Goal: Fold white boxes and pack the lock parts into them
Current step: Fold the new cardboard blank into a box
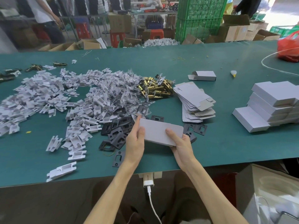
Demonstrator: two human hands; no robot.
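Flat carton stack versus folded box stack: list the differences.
The flat carton stack holds thin unfolded sheets, flaps showing; the folded box stack holds closed blocks. The flat carton stack lies beside the brass parts; the folded box stack sits farther right. Both are white.

white boxes (273, 94) partly beyond the right edge

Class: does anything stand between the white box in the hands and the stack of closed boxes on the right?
Nothing upright. Only flat black strike plates lie just right of the white box; beyond them bare table reaches the stack of closed boxes.
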